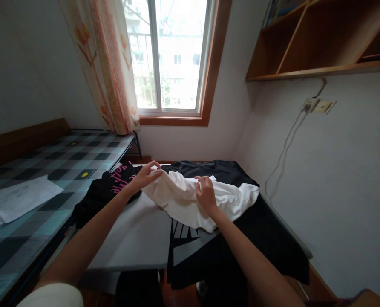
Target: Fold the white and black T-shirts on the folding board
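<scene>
So the main thing here is a white cloth [185, 209], all rumpled up, lying across the middle of the table [132, 241] and partly over a big black cloth [269, 238] with a grey print on it. The left hand [148, 175] has the far left end of it, thumb and fingers closed in a narrow pinch on the edge, which looks a bit lifted there. The right hand [205, 192] is on the middle of the same cloth, fingers bent over the folds near the top edge. Can't tell if it's really gripping or just resting, since the fingertips are half lost in the fabric.

Just left of the left hand there's a black shirt [97, 194] with pink lettering, bunched up and hanging over the table's edge. The big black one spreads out under the right forearm and drops over the front.

Over on the left is a bed [97, 147] with a checked sheet and some white papers [27, 198] lying on it. Straight ahead there's a window [177, 55] with a flowery curtain [110, 68] beside it, and up on the right a wooden shelf [320, 40] above a wall socket [324, 106].
</scene>
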Demonstrator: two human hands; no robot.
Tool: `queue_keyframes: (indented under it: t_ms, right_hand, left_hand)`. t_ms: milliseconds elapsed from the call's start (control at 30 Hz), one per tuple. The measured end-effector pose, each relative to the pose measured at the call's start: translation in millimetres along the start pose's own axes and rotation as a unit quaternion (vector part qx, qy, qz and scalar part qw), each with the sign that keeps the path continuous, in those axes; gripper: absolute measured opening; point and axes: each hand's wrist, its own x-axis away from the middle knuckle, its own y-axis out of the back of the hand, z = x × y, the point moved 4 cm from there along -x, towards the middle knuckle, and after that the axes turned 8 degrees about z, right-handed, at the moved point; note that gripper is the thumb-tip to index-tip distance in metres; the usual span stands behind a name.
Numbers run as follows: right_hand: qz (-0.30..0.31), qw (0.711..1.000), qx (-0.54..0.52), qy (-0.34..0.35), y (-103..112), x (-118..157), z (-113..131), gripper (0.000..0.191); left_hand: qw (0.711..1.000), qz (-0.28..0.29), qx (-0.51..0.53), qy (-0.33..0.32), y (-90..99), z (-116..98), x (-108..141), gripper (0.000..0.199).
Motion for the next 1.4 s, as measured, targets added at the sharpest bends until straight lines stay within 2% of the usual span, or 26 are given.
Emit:
queue_keyframes:
  t_ms: [33, 100, 167, 233, 300, 367, 467, 533, 600, 733, 833, 900, 967, 1033, 1133, 1233, 1333, 1400]
  right_hand:
    - [-0.030, 0.999, -0.015, 0.014, 4, 0, 9, 0.025]
    - [-0.009, 0.995, -0.071, 0.065, 4, 0, 29, 0.021]
    - [0.040, 0.985, -0.154, 0.073, -1, -1, 41, 0.022]
    - [0.047, 0.969, -0.244, 0.010, -6, -3, 39, 0.028]
    - [0.034, 0.944, -0.320, -0.072, -9, -4, 25, 0.033]
    - [0.031, 0.920, -0.371, -0.125, -10, -3, 10, 0.035]
    - [0.024, 0.901, -0.404, -0.160, -6, -1, -8, 0.037]
    - [0.031, 0.897, -0.408, -0.165, -4, 0, -11, 0.040]
    - [0.053, 0.904, -0.394, -0.158, -3, 0, -7, 0.046]
    - [0.103, 0.930, -0.332, -0.120, -1, 0, 4, 0.049]
    - [0.096, 0.940, -0.303, -0.124, 3, 1, 5, 0.050]
    - [0.078, 0.940, -0.306, -0.131, 5, 1, 2, 0.051]
    - [0.058, 0.938, -0.317, -0.126, 5, 1, -1, 0.047]
    - [0.037, 0.937, -0.325, -0.118, 6, 1, -6, 0.039]
    - [0.041, 0.938, -0.321, -0.125, 7, 1, -16, 0.032]
    - [0.014, 0.967, -0.228, -0.117, 18, 1, -20, 0.031]
    - [-0.040, 0.998, -0.036, -0.013, 36, -3, -5, 0.037]
    - [0.009, 0.995, 0.051, 0.085, 37, -9, 10, 0.034]
  left_hand:
    - [1.000, -0.021, 0.020, 0.003, -4.1, -13, -2, 0.038]
    - [0.997, -0.031, 0.068, 0.009, -18.3, -33, -9, 0.037]
    - [0.991, 0.025, 0.129, 0.014, -40.7, -45, -18, 0.038]
    - [0.979, 0.086, 0.185, 0.016, -62.8, -49, -27, 0.041]
    - [0.968, 0.116, 0.220, 0.018, -78.2, -44, -31, 0.043]
    - [0.964, 0.131, 0.230, 0.030, -87.7, -34, -30, 0.044]
    - [0.965, 0.163, 0.195, 0.064, -98.0, -17, -21, 0.044]
    - [0.966, 0.184, 0.163, 0.078, -105.0, -8, -15, 0.044]
    - [0.970, 0.190, 0.130, 0.075, -111.7, -4, -11, 0.043]
    - [0.989, 0.139, 0.037, 0.040, -118.2, -3, -10, 0.033]
    - [0.994, 0.103, -0.039, 0.006, -118.4, -6, -7, 0.023]
    - [0.989, 0.101, -0.104, -0.010, -119.2, -7, -2, 0.018]
    - [0.978, 0.091, -0.184, -0.025, -119.8, -7, 3, 0.017]
    - [0.963, 0.054, -0.262, -0.044, -118.8, -8, 7, 0.023]
    - [0.936, 0.010, -0.345, -0.063, -116.3, -6, 12, 0.027]
    - [0.914, 0.018, -0.400, -0.068, -113.6, -3, 14, 0.016]
    - [0.885, 0.024, -0.449, -0.122, -110.9, -3, 18, 0.013]
    - [0.863, 0.022, -0.475, -0.171, -109.2, -4, 23, 0.015]
